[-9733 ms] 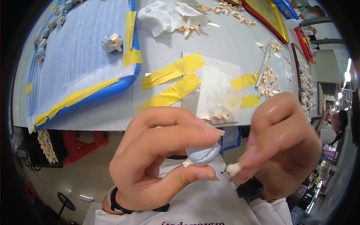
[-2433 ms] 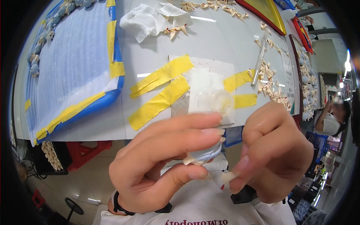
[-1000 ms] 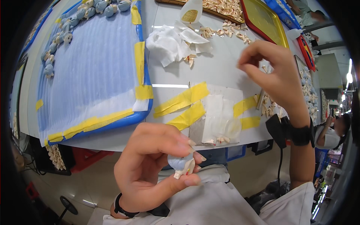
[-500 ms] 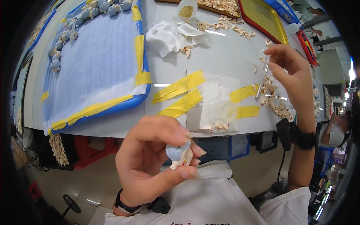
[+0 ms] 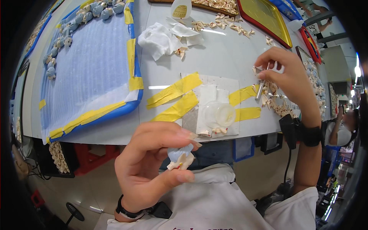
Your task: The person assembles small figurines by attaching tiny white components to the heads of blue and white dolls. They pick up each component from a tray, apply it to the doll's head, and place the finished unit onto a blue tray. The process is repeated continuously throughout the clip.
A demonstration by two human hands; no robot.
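Low in front of my body, my left hand [image 5: 149, 165] holds a small figurine [image 5: 180, 158] between thumb and fingers. The figurine is pale blue on top and cream below, with small red and yellow marks. My right hand [image 5: 285, 73] reaches over the right of the table, its fingers curled and the thumb apart from the forefinger. Its fingertips are beside a small cream piece [image 5: 254, 70]. A slim silver tool [image 5: 260, 90] runs beneath the thumb, its thin end showing in the gap. Whether the hand touches either is unclear.
Figurines line the far and left edges of a blue-lined tray [image 5: 96, 65]. Mid-table are a taped board [image 5: 189, 122], a round clear dish [image 5: 225, 115] and crumpled white tissue [image 5: 157, 40]. Behind stand a white bottle [image 5: 181, 9] and a yellow tray [image 5: 268, 21]. Loose cream pieces [image 5: 280, 109] lie right.
My right hand has moved left, its fingertips now past the silver tool and its thumb over it. My left hand has turned the figurine slightly. The whole view has shifted a little.
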